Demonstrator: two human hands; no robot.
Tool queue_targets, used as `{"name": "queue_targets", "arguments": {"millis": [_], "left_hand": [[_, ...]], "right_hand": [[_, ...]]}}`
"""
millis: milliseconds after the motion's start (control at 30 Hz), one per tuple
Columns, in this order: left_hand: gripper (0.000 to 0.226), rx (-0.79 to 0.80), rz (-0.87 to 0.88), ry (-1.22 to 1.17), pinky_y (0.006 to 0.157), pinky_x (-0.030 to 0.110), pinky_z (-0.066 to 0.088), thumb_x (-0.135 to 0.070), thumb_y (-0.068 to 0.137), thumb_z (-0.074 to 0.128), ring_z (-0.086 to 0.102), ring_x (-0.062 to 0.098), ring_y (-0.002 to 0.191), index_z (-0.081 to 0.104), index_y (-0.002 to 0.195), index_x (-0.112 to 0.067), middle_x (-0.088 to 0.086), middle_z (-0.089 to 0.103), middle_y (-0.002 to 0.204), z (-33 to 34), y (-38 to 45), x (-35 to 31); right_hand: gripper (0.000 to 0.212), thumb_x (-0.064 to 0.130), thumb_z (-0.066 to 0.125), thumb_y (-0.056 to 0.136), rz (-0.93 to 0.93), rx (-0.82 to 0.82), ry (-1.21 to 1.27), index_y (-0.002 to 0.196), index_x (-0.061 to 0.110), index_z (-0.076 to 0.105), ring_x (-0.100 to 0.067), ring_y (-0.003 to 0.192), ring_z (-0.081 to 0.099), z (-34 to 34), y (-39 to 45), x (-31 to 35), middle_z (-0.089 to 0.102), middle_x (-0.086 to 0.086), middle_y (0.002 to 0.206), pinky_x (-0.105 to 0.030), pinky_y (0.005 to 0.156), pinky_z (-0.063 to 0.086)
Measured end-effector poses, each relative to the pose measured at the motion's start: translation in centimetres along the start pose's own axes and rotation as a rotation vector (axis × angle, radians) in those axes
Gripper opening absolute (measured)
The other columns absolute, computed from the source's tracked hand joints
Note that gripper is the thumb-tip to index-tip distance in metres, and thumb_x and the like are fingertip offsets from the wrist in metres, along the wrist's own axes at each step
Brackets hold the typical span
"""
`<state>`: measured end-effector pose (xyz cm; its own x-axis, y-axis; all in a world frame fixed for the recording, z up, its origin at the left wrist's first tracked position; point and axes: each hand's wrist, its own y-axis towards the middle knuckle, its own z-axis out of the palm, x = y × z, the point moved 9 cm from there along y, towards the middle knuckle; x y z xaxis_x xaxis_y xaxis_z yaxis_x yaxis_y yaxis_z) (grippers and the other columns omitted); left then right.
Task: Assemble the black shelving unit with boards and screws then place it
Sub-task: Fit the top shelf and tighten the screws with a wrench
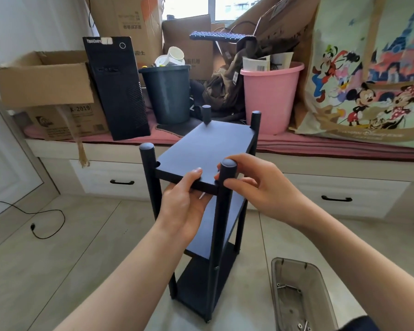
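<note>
The shelf (208, 187) stood upright on the pale tiled floor (58, 247), a tall narrow frame of four round matte black posts with domed caps and three flat, dark rectangular boards notched at the corners. The left hand (184, 206) pinched the near edge of the top board (206, 149), thumb on the upper face and fingers curled under it. The right hand (251, 185) wrapped the near right post (225, 187) just below its cap, fingers curled round the front and thumb behind. So the unit lay directly between both hands, held at its top near corner. Beside its foot, to the right, sat a smoky translucent tray (301, 295) with rounded corners holding small metal screws (304, 327).
</note>
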<state>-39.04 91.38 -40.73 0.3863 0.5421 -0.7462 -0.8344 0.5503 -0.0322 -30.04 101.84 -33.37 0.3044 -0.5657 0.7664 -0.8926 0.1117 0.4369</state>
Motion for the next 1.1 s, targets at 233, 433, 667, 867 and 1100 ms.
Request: {"name": "queue_targets", "arguments": {"millis": [233,433,667,867,1100], "left_hand": [[0.022,0.111,-0.115,0.264,0.102,0.047,0.050,-0.030,0.099,0.054,0.071,0.030,0.106,0.064,0.106,-0.010,0.018,0.074,0.111,2.8,0.0,4.0],[0.037,0.230,-0.149,0.273,0.100,0.045,0.050,-0.030,0.098,0.054,0.070,0.034,0.109,0.077,0.070,-0.026,0.018,0.073,0.113,5.2,-0.5,6.1],[0.031,0.268,-0.115,0.229,0.104,0.050,0.049,-0.031,0.097,0.056,0.067,0.037,0.113,0.076,0.073,-0.027,0.018,0.073,0.113,5.8,-0.5,6.6],[0.025,0.297,-0.128,0.197,0.108,0.051,0.044,-0.035,0.091,0.061,0.064,0.037,0.118,0.070,0.106,-0.017,0.019,0.068,0.125,5.6,-0.8,6.6],[0.024,0.364,-0.095,0.295,0.103,0.040,0.052,-0.034,0.089,0.065,0.066,0.030,0.118,0.077,0.102,-0.017,0.009,0.072,0.120,5.8,-1.0,6.9]], "right_hand": [[0.027,-0.001,0.073,0.083,0.034,-0.184,0.097,0.105,0.015,0.071,-0.017,0.100,0.071,-5.2,-2.1,-1.1,0.076,-0.003,0.101,-0.031,0.089,0.056],[0.020,0.011,0.072,0.087,0.068,-0.307,0.024,0.108,0.012,0.072,-0.011,0.098,0.070,-8.3,-5.4,-1.8,0.075,0.004,0.100,-0.022,0.084,0.055],[0.010,0.016,0.062,0.096,0.524,-0.284,-0.044,0.102,0.016,0.070,-0.010,0.095,0.071,-10.1,-11.5,-12.1,0.077,0.002,0.090,-0.030,0.086,0.057],[0.020,0.024,0.058,0.097,1.050,0.094,-0.166,0.088,0.009,0.069,-0.019,0.083,0.061,-2.8,-19.6,-25.4,0.071,-0.008,0.090,-0.029,0.072,0.046],[0.025,0.035,0.052,0.100,1.311,0.316,-0.385,0.087,0.014,0.054,-0.030,0.121,0.057,4.9,-27.2,-33.2,0.062,-0.012,0.118,-0.026,0.077,0.039]]}}
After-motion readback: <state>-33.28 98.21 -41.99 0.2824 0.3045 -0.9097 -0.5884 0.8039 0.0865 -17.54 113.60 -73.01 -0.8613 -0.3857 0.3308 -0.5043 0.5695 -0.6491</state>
